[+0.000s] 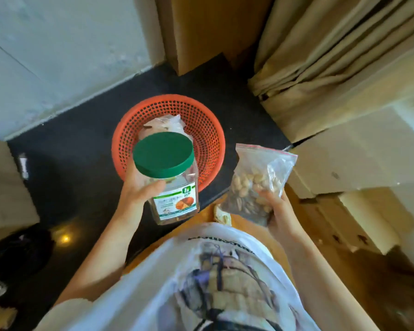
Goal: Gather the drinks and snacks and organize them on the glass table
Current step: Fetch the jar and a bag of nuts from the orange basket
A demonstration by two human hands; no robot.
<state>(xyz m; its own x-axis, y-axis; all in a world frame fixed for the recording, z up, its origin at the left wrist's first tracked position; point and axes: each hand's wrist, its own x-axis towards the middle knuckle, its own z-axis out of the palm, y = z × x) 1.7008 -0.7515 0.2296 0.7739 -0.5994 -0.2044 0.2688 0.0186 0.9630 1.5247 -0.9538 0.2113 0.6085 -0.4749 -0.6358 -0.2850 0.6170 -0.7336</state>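
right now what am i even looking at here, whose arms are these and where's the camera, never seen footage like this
This is a single picture from a wide-angle camera worn on a person's head, looking down past their white printed shirt at their own two bare hands; there is no robot. The left hand grips a clear plastic jar with a green lid and a printed label. The right hand holds a clear zip bag of nuts from below. Beneath the jar, an orange perforated basket sits on a dark surface, with another clear bag lying inside it. Beige curtains hang at the upper right. The wide lens bends the edges of the view.
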